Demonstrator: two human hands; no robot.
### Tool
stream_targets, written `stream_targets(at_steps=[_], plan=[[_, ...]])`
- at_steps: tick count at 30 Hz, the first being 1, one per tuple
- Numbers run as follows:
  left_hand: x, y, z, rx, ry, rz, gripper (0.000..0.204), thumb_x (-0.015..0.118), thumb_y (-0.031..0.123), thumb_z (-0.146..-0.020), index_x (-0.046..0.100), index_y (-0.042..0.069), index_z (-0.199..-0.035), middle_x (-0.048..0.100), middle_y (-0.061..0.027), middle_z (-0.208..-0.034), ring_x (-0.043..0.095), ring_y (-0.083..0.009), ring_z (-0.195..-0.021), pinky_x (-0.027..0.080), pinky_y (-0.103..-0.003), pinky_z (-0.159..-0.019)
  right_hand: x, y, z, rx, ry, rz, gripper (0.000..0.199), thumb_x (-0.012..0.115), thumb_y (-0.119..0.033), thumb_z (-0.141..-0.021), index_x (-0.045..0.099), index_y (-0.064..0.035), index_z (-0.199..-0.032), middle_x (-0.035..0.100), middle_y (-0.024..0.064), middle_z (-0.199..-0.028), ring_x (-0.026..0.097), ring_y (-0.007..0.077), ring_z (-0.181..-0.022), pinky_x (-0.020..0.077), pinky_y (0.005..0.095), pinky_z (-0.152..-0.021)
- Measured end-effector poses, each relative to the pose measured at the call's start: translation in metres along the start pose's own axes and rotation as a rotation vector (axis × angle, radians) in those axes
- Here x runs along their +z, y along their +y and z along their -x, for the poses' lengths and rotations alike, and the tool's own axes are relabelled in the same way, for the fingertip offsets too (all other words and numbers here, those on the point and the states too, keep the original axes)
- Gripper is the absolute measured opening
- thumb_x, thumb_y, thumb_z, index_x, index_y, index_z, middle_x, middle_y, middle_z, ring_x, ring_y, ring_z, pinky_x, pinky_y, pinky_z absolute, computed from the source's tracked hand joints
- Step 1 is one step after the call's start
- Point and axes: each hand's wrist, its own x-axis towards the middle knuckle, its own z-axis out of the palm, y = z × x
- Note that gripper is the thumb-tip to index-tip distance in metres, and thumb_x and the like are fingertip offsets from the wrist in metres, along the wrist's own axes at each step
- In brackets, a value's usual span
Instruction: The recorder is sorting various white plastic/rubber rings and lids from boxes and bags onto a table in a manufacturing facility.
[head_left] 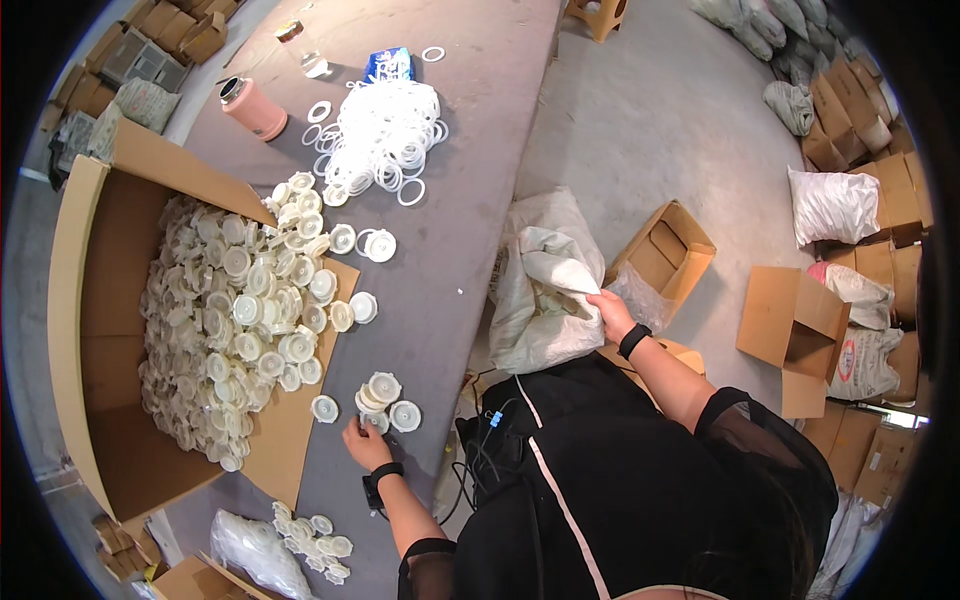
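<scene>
My left hand (368,446) is at a small cluster of white, round plastic caps (384,387) on the grey-covered table (440,290). Its fingers are closed at the edge of the nearest plastic cap (376,421), which they partly hide. Off the table's right edge, my right hand (613,317) grips the rim of a white woven sack (545,320), keeping its mouth spread. What lies deep inside the sack is hard to make out. Left of my left hand, a large cardboard box (110,330) lies on its side, and many similar caps spill from it.
White plastic rings (385,135) are heaped farther up the table, near a pink thermos (254,109), a clear bottle (303,50) and a blue packet (390,65). More caps (315,545) lie at the near left. Open cartons (663,255) and stuffed sacks (835,205) stand on the right.
</scene>
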Motion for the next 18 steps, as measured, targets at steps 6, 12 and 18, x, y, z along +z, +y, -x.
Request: stream_targets(at_steps=[6,12,18], plan=[[0.002,-0.03,0.002,-0.301,-0.041,0.211,0.021,0.059,0.009,-0.071,0.053,-0.001,-0.089,0.051,-0.0109,-0.085,0.05,-0.0188,-0.07,0.041,-0.028,-0.063,-0.001,0.006,-0.006,-0.012,-0.006,-0.013,0.022,0.05,-0.008,-0.077,0.053,0.0018,-0.098,0.058,0.0103,-0.092,0.056,0.0196,-0.082,0.0448,0.0312,-0.073],[-0.033,-0.002,0.024,0.43,0.067,0.027,0.03,0.06,0.01,-0.067,0.05,0.003,-0.094,0.051,-0.0139,-0.091,0.05,-0.0284,-0.084,0.04,-0.037,-0.074,-0.011,0.003,-0.01,-0.052,0.024,-0.009,0.024,0.05,-0.008,-0.078,0.053,0.0011,-0.099,0.059,0.0097,-0.093,0.056,0.02,-0.083,0.0441,0.0312,-0.074],[-0.037,-0.014,0.023,0.373,-0.044,-0.165,0.018,0.055,0.008,-0.072,0.052,0.001,-0.089,0.053,-0.0121,-0.086,0.049,-0.0308,-0.086,0.037,-0.04,-0.079,-0.013,0.008,-0.008,-0.038,0.069,0.006,0.025,0.049,-0.007,-0.078,0.053,0.001,-0.101,0.059,0.01,-0.094,0.056,0.0203,-0.084,0.0445,0.0314,-0.075]])
